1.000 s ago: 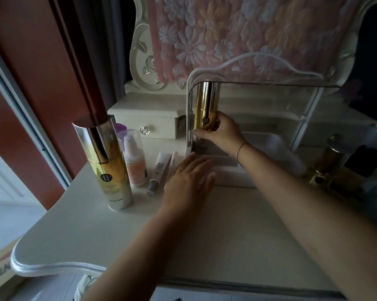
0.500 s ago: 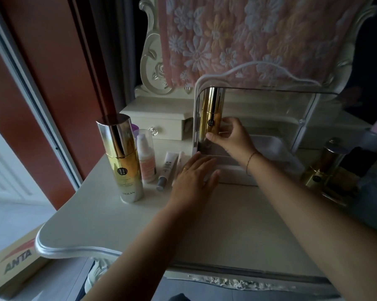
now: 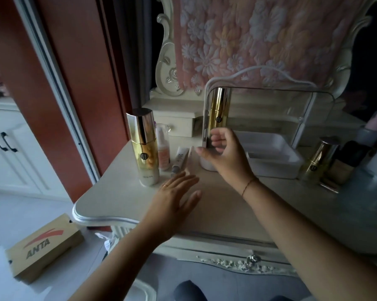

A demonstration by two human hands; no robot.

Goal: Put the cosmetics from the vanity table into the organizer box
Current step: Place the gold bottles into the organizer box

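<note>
The clear organizer box (image 3: 272,164) with a white base stands at the back of the vanity table (image 3: 122,198). A gold bottle (image 3: 219,110) stands upright inside its left end, with no hand on it. My right hand (image 3: 225,154) hovers just in front of that corner, fingers loosely curled and holding nothing. My left hand (image 3: 174,198) lies flat and low over the tabletop, fingers straight. To its left on the table are a tall gold bottle (image 3: 144,146), a pink pump bottle (image 3: 163,149) and a slim white tube (image 3: 179,161).
Another gold bottle (image 3: 318,159) and a dark bottle (image 3: 346,165) stand right of the organizer. A small drawer unit (image 3: 179,124) and a flower-patterned cloth (image 3: 259,40) are behind. A cardboard shoe box (image 3: 42,246) lies on the floor at the left.
My right hand has let go of the gold bottle in the organizer and drawn back toward me. My left hand has slid back a little from the organizer's front.
</note>
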